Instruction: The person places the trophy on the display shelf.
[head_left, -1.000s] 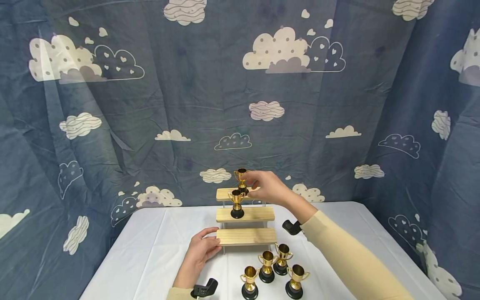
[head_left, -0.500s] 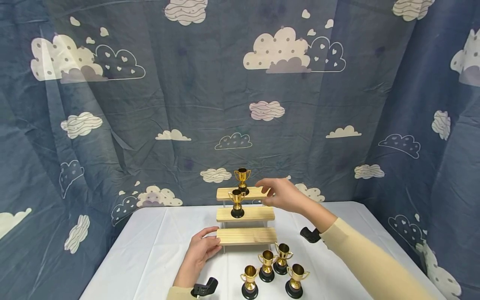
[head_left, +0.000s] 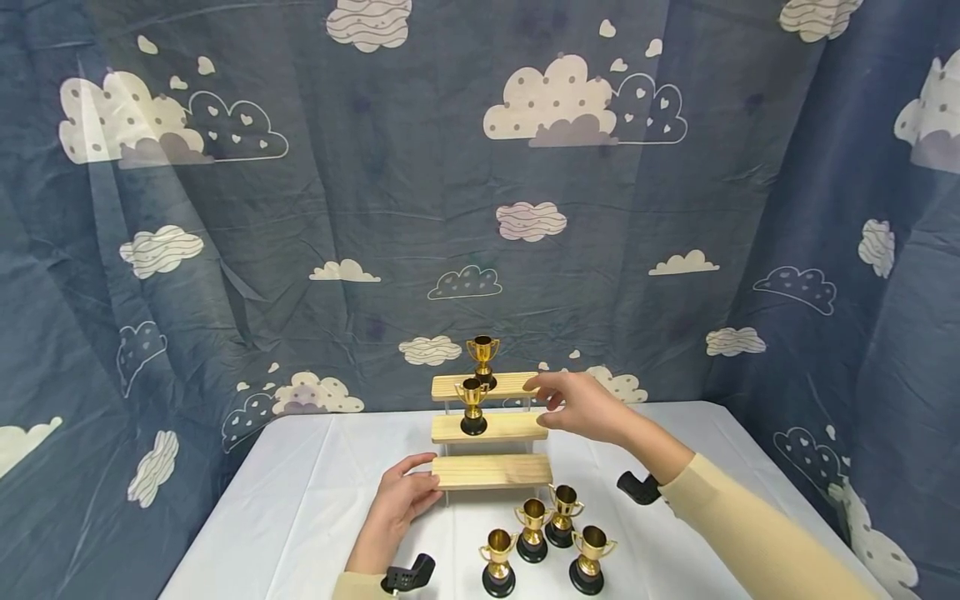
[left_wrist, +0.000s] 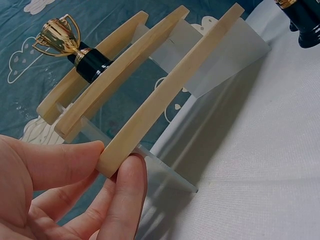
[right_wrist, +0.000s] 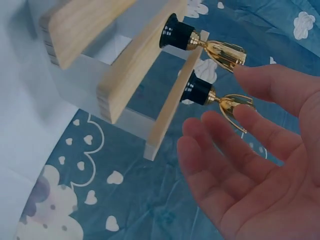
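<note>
- We see the left hand [head_left: 401, 502] pinching the lowest shelf [head_left: 491, 472] at its left end.
- Right hand [head_left: 587, 406] empty, fingers parted; we note the top trophy [head_left: 483, 348] left of its fingertips, apart.

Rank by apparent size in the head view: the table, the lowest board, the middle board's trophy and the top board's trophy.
1. Table
2. Lowest board
3. Middle trophy and top trophy: too alike to rank.

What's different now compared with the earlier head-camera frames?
The right hand has let go of the top cup and drawn back rightward and slightly lower in view, leaving it upright on the top shelf. Unchanged: the left hand pinches the bottom shelf; the middle cup and four table cups stay put.
</note>
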